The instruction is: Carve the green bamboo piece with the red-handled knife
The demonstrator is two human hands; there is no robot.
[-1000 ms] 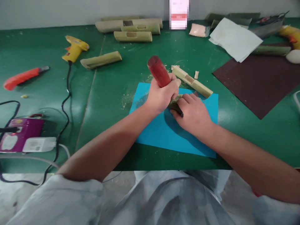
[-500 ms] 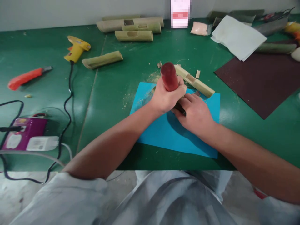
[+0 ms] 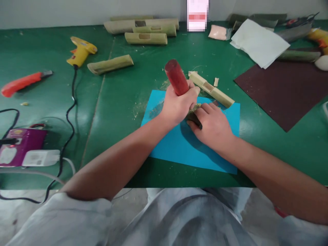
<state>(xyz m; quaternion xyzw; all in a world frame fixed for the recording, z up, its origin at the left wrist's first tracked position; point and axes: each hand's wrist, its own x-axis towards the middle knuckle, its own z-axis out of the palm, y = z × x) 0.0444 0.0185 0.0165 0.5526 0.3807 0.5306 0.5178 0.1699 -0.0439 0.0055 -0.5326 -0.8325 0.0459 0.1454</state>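
Note:
My left hand (image 3: 176, 104) is closed around the thick red handle (image 3: 177, 78) of a hand tool, tilted to the left. The tool's working end is hidden below my fist. My right hand (image 3: 214, 124) is closed over a short dark piece of bamboo (image 3: 193, 119), pressing it down on a blue sheet (image 3: 191, 150). Pale shavings lie at the bamboo's upper edge and on the sheet. Just beyond my hands rests a slim notched bamboo length (image 3: 217, 94), with a small loose chip (image 3: 216, 82) beside it.
On the green table (image 3: 123, 95), a yellow glue gun (image 3: 80, 53), an orange-handled cutter (image 3: 22, 83) and a purple power box (image 3: 32, 141) with cables stand left. Several cut bamboo tubes (image 3: 146, 38) lie at the back. White paper (image 3: 260, 42) overlaps a dark brown sheet (image 3: 282, 92) on the right.
My left hand and the red handle have moved slightly left, and the handle leans further left. More of the bamboo piece and its shavings shows between my hands. My right hand stays nearly in place.

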